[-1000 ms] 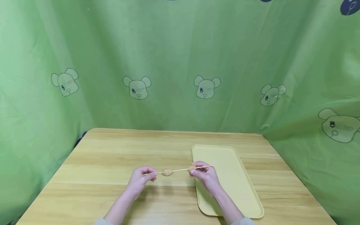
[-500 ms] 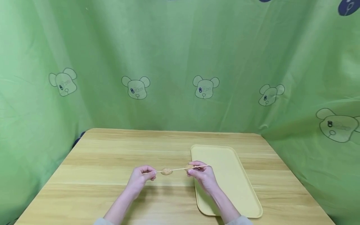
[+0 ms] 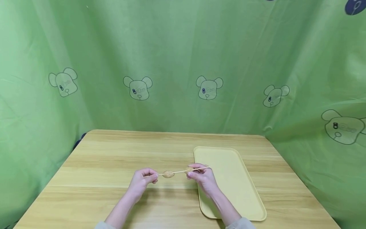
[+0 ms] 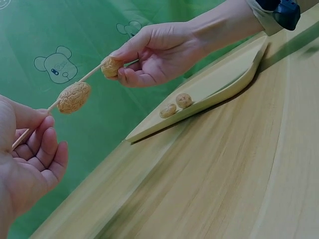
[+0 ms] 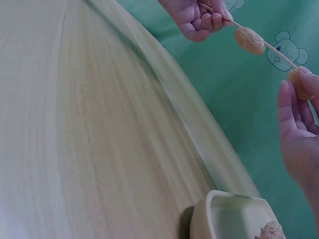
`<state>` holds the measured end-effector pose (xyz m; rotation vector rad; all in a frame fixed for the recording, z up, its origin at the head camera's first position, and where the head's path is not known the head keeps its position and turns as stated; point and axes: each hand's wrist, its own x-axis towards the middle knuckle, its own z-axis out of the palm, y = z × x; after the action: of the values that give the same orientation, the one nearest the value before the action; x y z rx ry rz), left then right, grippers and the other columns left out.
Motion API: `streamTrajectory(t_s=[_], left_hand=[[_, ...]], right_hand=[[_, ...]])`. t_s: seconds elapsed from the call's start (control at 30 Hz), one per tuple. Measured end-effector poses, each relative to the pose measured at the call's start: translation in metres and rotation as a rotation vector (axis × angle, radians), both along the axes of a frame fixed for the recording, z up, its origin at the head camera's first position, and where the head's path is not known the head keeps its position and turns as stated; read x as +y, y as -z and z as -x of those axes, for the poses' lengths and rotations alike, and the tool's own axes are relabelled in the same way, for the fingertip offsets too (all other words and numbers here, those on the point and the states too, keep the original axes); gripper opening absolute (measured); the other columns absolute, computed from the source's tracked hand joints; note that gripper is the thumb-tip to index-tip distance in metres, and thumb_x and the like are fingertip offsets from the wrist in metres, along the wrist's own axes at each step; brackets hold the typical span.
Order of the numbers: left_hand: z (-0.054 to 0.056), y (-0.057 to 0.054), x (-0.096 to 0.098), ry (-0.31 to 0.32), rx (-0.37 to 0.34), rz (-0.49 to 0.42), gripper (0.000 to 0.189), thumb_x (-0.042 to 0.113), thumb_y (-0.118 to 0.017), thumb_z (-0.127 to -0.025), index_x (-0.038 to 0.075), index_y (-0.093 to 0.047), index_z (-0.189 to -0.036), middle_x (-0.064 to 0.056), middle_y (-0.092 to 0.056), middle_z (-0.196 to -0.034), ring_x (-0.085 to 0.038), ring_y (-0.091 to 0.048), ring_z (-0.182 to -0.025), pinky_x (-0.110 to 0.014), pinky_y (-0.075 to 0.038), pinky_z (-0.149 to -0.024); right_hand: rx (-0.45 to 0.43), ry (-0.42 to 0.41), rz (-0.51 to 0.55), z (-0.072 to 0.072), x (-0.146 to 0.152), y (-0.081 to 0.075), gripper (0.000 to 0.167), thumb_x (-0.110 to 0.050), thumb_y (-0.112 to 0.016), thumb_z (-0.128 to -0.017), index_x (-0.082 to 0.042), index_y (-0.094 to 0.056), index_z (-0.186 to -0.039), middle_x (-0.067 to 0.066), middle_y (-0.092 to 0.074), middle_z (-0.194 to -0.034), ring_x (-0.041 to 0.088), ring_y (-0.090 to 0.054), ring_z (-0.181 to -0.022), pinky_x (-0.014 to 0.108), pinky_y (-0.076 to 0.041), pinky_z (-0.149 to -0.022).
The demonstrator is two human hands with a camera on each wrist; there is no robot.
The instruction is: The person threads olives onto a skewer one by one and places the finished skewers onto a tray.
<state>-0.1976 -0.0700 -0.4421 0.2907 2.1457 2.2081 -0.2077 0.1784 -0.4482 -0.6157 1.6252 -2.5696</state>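
Observation:
A thin wooden skewer [image 3: 179,172] runs level above the table between both hands. My left hand [image 3: 140,182] pinches its left end between thumb and fingers. Threaded near that hand is a wrinkled tan ball [image 4: 74,97], oval like a food ball; its exact kind cannot be told. With thumb and fingertips my right hand [image 3: 205,180] pinches a second wrinkled ball [image 4: 110,67] on the skewer, and the skewer's right end sticks out past it. A stretch of bare stick separates the two balls. My fingers partly cover the second ball.
A pale yellow tray [image 3: 240,187] lies on the wooden table [image 3: 114,152], under and right of my right hand. In the left wrist view it holds a small wrinkled ball [image 4: 168,110] and another ball [image 4: 184,100]. A green curtain [image 3: 171,47] hangs behind.
My right hand has moved slightly left with its ball, which now sits closer to the first ball on the skewer. My left hand has kept its grip and barely moved.

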Motion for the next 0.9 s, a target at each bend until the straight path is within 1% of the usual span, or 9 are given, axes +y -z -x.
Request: streamTrajectory(t_s=[0.2, 0.4, 0.63, 0.9], left_hand=[[-0.0001, -0.0014, 0.0011, 0.004, 0.003, -0.003, 0.011, -0.004, -0.06, -0.079, -0.014, -0.059, -0.083, -0.007, -0.058, -0.069, -0.015, -0.056, -0.065, -0.026, -0.051, -0.067], [-0.0009, -0.0019, 0.0015, 0.007, 0.004, 0.0, 0.01, -0.003, -0.06, -0.079, -0.013, -0.059, -0.082, -0.007, -0.058, -0.069, -0.015, -0.056, -0.066, -0.026, -0.05, -0.067], [-0.002, -0.0011, 0.0034, 0.014, -0.009, -0.007, 0.017, -0.004, -0.06, -0.079, -0.018, -0.055, -0.086, -0.006, -0.058, -0.069, -0.014, -0.055, -0.066, -0.026, -0.05, -0.068], [-0.0019, 0.0009, 0.0062, 0.022, -0.012, -0.01, 0.016, -0.003, -0.06, -0.079, -0.017, -0.056, -0.085, -0.009, -0.058, -0.071, -0.015, -0.056, -0.066, -0.026, -0.05, -0.069]], right_hand=[[-0.015, 0.003, -0.012, 0.0, -0.0017, 0.0001, 0.034, 0.018, -0.054, -0.078, -0.009, -0.068, -0.093, 0.005, -0.068, -0.081, 0.013, -0.065, -0.071, 0.025, -0.054, -0.07], [-0.026, 0.004, -0.008, -0.0014, -0.0041, 0.0001, 0.031, 0.017, -0.055, -0.078, -0.006, -0.067, -0.094, 0.007, -0.067, -0.081, 0.013, -0.065, -0.071, 0.025, -0.054, -0.07], [-0.033, 0.008, -0.01, -0.0018, -0.0054, 0.0008, 0.031, 0.017, -0.056, -0.078, -0.007, -0.067, -0.094, 0.006, -0.067, -0.081, 0.013, -0.065, -0.071, 0.025, -0.054, -0.07], [-0.026, -0.008, -0.026, -0.0032, -0.0056, 0.0025, 0.031, 0.015, -0.058, -0.079, -0.01, -0.068, -0.094, 0.004, -0.067, -0.081, 0.013, -0.065, -0.071, 0.025, -0.054, -0.071]])
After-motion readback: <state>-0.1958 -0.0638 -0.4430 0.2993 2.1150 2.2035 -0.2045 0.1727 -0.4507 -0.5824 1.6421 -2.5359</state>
